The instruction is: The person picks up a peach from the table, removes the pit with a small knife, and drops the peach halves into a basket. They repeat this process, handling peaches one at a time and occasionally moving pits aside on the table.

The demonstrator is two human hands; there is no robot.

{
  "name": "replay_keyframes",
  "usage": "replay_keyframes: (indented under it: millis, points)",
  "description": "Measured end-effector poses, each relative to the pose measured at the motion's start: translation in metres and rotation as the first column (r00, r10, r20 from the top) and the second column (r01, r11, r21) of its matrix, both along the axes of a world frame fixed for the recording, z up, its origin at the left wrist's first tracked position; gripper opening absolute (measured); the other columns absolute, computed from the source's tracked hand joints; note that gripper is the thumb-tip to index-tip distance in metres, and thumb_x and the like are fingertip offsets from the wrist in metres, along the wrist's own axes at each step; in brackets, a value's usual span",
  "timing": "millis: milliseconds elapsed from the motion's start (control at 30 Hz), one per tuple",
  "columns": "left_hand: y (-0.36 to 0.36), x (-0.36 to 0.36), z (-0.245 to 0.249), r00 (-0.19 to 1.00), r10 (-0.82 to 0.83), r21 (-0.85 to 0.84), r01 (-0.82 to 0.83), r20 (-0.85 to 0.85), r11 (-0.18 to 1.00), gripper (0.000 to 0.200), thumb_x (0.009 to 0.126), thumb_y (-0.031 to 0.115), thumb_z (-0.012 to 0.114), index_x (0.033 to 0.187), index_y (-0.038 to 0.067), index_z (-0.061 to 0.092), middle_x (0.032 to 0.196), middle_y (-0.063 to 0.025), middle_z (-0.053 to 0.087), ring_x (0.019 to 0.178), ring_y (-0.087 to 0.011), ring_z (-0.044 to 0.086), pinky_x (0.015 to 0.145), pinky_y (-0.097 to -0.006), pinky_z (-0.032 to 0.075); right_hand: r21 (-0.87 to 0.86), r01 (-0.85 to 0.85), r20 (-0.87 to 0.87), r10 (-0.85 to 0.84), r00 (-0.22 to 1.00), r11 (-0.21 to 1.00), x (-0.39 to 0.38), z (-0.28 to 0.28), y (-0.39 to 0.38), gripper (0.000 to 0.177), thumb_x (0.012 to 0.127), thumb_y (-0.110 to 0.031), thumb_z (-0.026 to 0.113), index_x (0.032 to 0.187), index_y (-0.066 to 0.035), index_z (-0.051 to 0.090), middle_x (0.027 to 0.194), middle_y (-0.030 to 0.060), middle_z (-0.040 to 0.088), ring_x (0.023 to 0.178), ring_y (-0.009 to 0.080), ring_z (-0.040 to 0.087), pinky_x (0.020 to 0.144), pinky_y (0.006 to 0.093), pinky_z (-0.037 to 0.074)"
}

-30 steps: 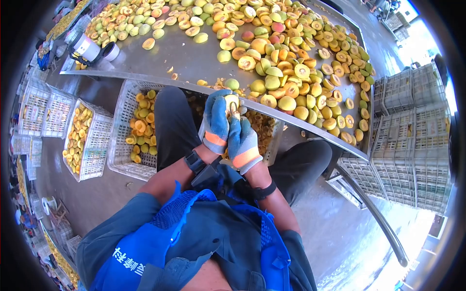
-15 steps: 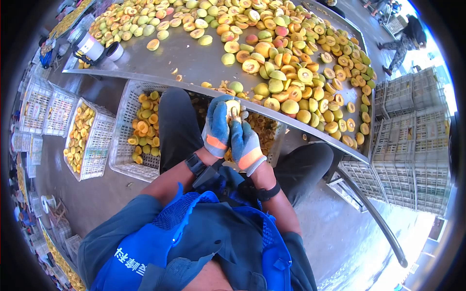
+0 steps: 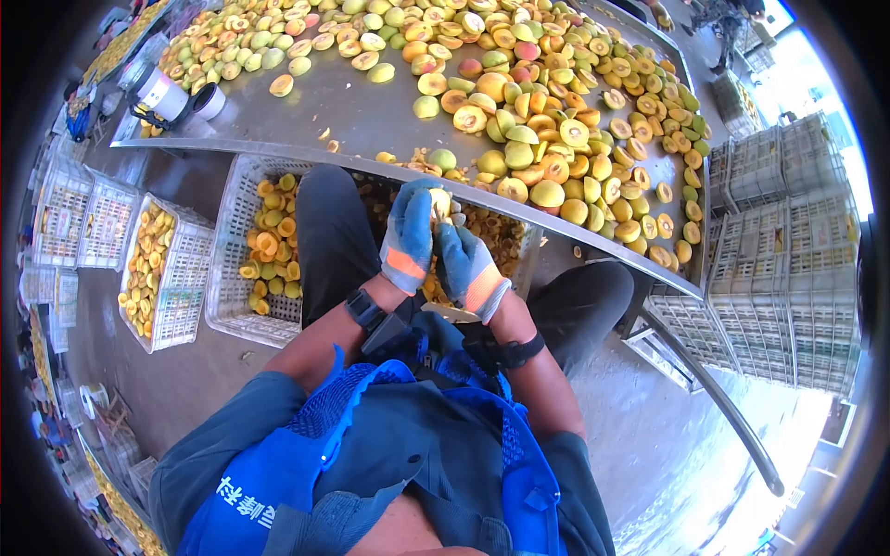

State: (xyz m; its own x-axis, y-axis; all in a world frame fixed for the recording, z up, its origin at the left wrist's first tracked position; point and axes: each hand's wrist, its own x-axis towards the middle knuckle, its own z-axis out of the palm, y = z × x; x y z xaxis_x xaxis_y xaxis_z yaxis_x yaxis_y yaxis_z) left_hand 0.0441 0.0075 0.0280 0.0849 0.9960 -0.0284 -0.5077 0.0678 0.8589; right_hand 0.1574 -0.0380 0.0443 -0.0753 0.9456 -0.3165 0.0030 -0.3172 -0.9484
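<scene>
A halved yellow fruit (image 3: 439, 200) is held between my two gloved hands, just in front of the metal table's near edge. My left hand (image 3: 410, 228), in a blue and grey glove with an orange band, wraps round its left side. On the right, the closed fingers of my right hand (image 3: 461, 263) reach up to the fruit; whether they hold a small tool I cannot make out. Below the hands, between my knees, stands a crate of fruit pieces (image 3: 498, 237). Many halved fruits (image 3: 553, 167) are spread over the metal table (image 3: 278, 118).
Left of my knee is a white crate (image 3: 225, 269) with halved fruits; another full crate (image 3: 181, 295) stands farther left. A white cup (image 3: 209, 101) is on the table's left end. Stacked crates (image 3: 779, 278) and a curved metal bar (image 3: 718, 408) are at the right.
The whole view has shifted slightly. Both hands remain together at the fruit, with the right hand's fingers a little lower against it. The person at the upper right has moved partly out of view.
</scene>
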Motion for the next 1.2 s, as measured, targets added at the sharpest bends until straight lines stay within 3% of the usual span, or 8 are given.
replay_keyframes:
  millis: [233,300,467,700,800,1000,1100,1200]
  points:
    - [0.000,-0.004,-0.002,0.999,-0.041,-0.040,0.041,0.017,0.998,0.029,0.105,0.028,0.049,0.119,0.005,0.057,0.103,-0.0128,0.066,0.088,-0.0233,0.070,0.080,-0.0373,0.061,0.211,0.029,0.193,-0.071,0.979,0.977,-0.010,-0.011,-0.002,0.040,0.110,-0.029,0.046,0.121,0.005,0.062,0.096,0.0059,0.069,0.086,0.0135,0.060,0.075,0.0287,0.052]
    - [0.005,-0.005,-0.006,0.998,-0.062,-0.058,0.063,0.031,0.996,0.029,0.105,0.029,0.048,0.119,0.005,0.057,0.104,-0.0135,0.066,0.089,-0.0244,0.070,0.081,-0.0386,0.061,-0.049,0.038,-0.055,-0.041,0.998,0.998,-0.003,0.002,0.001,0.041,0.110,-0.029,0.046,0.124,0.006,0.061,0.101,0.0079,0.070,0.091,0.0154,0.061,0.080,0.0297,0.052]
    - [0.006,-0.008,-0.015,0.999,-0.033,-0.042,0.034,0.017,0.999,0.028,0.105,0.028,0.049,0.118,0.005,0.058,0.104,-0.0118,0.067,0.090,-0.0236,0.069,0.081,-0.0372,0.060,0.172,0.017,0.240,-0.058,0.969,0.985,-0.014,-0.012,0.002,0.044,0.110,-0.027,0.046,0.135,0.008,0.055,0.115,0.0107,0.068,0.105,0.0145,0.059,0.092,0.0291,0.050]
    - [0.007,-0.018,-0.028,0.994,-0.068,0.035,0.071,-0.085,0.997,0.030,0.106,0.030,0.048,0.118,0.005,0.059,0.103,-0.0093,0.067,0.089,-0.0200,0.069,0.083,-0.0341,0.058,-0.087,0.005,-0.021,-0.007,1.000,0.996,-0.013,-0.024,0.007,0.036,0.108,-0.028,0.050,0.125,0.003,0.060,0.094,0.0039,0.067,0.082,0.0155,0.061,0.073,0.0301,0.052]
    - [0.010,-0.024,-0.025,0.988,-0.070,0.048,0.077,-0.139,0.996,0.028,0.106,0.029,0.049,0.114,0.005,0.060,0.100,-0.0078,0.065,0.086,-0.0190,0.068,0.081,-0.0336,0.058,0.164,-0.078,0.426,0.001,0.905,0.983,-0.016,-0.041,0.005,0.033,0.108,-0.028,0.050,0.120,0.000,0.061,0.085,0.0021,0.064,0.076,0.0111,0.057,0.068,0.0284,0.050]
    - [0.011,-0.031,-0.027,0.995,-0.036,-0.049,0.032,-0.096,0.998,0.024,0.104,0.028,0.052,0.107,0.005,0.061,0.094,-0.0066,0.064,0.082,-0.0186,0.067,0.075,-0.0330,0.058,-0.140,-0.041,0.083,0.053,0.995,0.989,-0.026,-0.047,0.013,0.036,0.108,-0.026,0.049,0.124,0.005,0.059,0.096,0.0186,0.071,0.087,0.0298,0.067,0.078,0.0384,0.053]
    - [0.010,-0.030,-0.025,0.982,0.004,0.021,0.000,-0.189,1.000,0.024,0.104,0.027,0.051,0.107,0.005,0.061,0.093,-0.0067,0.064,0.082,-0.0182,0.067,0.075,-0.0321,0.057,0.173,0.105,0.244,-0.146,0.959,0.979,-0.045,-0.041,0.004,0.041,0.108,-0.028,0.048,0.127,0.006,0.058,0.105,0.0252,0.071,0.095,0.0348,0.067,0.085,0.0402,0.052]
    - [0.005,-0.032,-0.034,0.991,0.038,-0.093,-0.050,-0.126,0.994,0.024,0.105,0.026,0.049,0.107,0.005,0.061,0.094,-0.0069,0.064,0.081,-0.0184,0.067,0.075,-0.0322,0.057,0.001,-0.122,0.329,0.115,0.937,0.993,-0.030,-0.030,0.014,0.050,0.108,-0.035,0.045,0.140,0.003,0.052,0.116,0.0284,0.068,0.109,0.0381,0.067,0.093,0.0380,0.051]
